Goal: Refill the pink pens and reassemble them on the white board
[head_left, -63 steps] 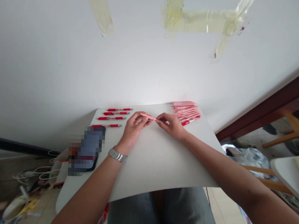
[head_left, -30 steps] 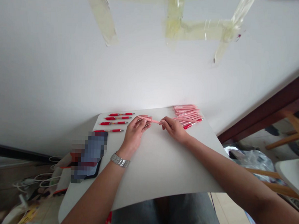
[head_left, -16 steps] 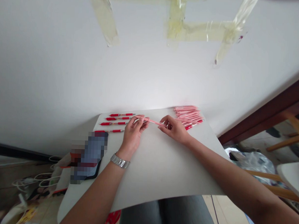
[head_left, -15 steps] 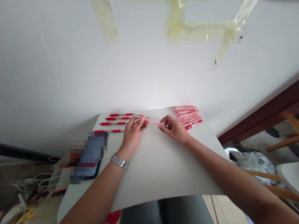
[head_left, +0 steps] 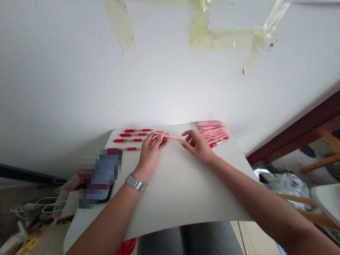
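A slim pink pen-like stick [head_left: 175,138] spans the space between my hands, above the white table; its exact kind is not clear. My left hand [head_left: 154,147] pinches its left part between thumb and fingers. At the stick's right end, my right hand [head_left: 198,147] has its thumb against it, with the index finger raised off it; the other fingers are partly hidden. Behind the right hand lies a pile of similar pink sticks [head_left: 211,128], and a red pen [head_left: 214,145] shows beside them. Several red pens [head_left: 130,141] lie in spaced rows left of my left hand.
The white table [head_left: 184,195] stands against a white wall with yellowed tape [head_left: 201,35]. A blurred-out phone-like object [head_left: 101,181] lies at the table's left edge. White cables [head_left: 47,203] are on the floor at left. A plastic bag [head_left: 287,183] and wooden chair parts are at right.
My right index finger has lifted slightly away from the pink stick. My left hand keeps its pinch, and the view has shifted a little.
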`<move>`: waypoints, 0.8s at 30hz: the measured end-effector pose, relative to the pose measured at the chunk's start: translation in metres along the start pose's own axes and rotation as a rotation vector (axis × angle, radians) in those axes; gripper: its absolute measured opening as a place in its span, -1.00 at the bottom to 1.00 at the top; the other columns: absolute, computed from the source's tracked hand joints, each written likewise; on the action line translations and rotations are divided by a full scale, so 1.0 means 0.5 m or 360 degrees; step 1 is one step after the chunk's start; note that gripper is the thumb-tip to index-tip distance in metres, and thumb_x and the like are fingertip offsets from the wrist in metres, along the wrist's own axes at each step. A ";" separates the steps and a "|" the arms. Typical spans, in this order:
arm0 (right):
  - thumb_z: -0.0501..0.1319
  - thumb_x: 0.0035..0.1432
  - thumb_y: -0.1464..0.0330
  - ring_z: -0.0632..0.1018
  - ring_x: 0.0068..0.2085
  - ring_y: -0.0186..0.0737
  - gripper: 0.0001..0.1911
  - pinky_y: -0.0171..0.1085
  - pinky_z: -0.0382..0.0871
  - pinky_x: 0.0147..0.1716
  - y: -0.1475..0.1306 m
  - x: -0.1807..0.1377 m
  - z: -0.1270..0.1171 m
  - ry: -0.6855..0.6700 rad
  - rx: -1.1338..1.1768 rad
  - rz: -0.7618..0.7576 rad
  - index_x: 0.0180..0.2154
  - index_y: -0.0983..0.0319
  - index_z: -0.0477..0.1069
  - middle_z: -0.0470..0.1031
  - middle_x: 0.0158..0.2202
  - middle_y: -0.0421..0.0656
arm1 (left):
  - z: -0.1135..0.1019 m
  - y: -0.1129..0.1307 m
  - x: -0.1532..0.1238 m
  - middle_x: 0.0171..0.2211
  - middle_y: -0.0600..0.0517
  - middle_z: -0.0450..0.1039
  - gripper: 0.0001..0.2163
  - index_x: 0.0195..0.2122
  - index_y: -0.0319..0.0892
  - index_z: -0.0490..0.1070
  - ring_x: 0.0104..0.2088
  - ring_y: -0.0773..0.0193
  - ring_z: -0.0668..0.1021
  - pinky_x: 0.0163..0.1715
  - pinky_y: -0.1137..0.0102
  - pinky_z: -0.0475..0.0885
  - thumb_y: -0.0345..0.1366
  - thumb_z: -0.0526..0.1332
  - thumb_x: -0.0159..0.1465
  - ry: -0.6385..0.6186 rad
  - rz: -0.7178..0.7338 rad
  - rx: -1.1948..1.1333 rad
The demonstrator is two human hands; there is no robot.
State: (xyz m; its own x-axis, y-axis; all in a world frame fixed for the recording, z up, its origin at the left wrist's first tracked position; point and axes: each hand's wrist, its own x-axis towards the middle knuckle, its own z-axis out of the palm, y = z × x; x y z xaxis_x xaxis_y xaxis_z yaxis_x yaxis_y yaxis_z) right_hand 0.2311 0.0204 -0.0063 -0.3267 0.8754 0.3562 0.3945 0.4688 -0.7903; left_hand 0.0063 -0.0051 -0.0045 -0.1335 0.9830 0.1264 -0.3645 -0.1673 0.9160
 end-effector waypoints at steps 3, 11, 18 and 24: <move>0.35 0.28 0.11 0.45 -0.42 -0.32 -0.66 -0.31 0.33 -0.40 0.009 0.001 0.003 0.0041 -0.0024 -0.0052 -0.02 0.13 0.42 0.56 -0.24 -0.20 | -0.001 -0.002 0.002 -0.05 -0.09 0.66 -0.68 -0.12 -0.14 0.54 0.04 0.14 0.69 0.11 0.21 0.58 -0.06 0.49 0.27 0.0011 -0.0020 0.0007; 0.09 0.49 0.06 0.42 -0.45 -0.29 -0.59 -0.27 0.24 -0.39 -0.005 0.003 -0.005 -0.0044 -0.0104 -0.0037 -0.27 0.19 0.49 0.52 -0.45 -0.20 | 0.005 0.005 -0.002 -0.07 -0.09 0.67 -0.70 -0.14 -0.14 0.55 0.05 0.13 0.68 0.13 0.19 0.57 -0.08 0.50 0.27 -0.0022 -0.0039 0.0014; 0.36 0.26 0.12 0.45 -0.42 -0.32 -0.63 -0.30 0.34 -0.40 0.008 0.000 0.001 0.0008 -0.0014 -0.0003 0.01 0.12 0.40 0.55 -0.21 -0.20 | 0.002 0.004 0.000 -0.07 -0.08 0.67 -0.70 -0.14 -0.14 0.53 -0.01 0.19 0.69 0.13 0.20 0.57 -0.08 0.49 0.27 -0.0008 -0.0022 0.0009; 0.24 0.39 0.10 0.42 -0.43 -0.32 -0.74 -0.30 0.27 -0.40 0.004 0.002 0.000 0.0013 -0.0068 -0.0047 -0.14 0.17 0.43 0.55 -0.29 -0.19 | 0.002 0.006 -0.001 -0.06 -0.11 0.67 -0.69 -0.13 -0.15 0.56 0.01 0.16 0.69 0.15 0.19 0.56 -0.07 0.49 0.27 -0.0051 -0.0022 0.0018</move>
State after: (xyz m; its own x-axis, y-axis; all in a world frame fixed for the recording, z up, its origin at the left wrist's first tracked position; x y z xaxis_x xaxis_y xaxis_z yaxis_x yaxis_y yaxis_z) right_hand 0.2317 0.0224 -0.0074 -0.3317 0.8620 0.3832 0.4209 0.4988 -0.7577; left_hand 0.0062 -0.0062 -0.0017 -0.0989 0.9872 0.1254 -0.3554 -0.1527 0.9221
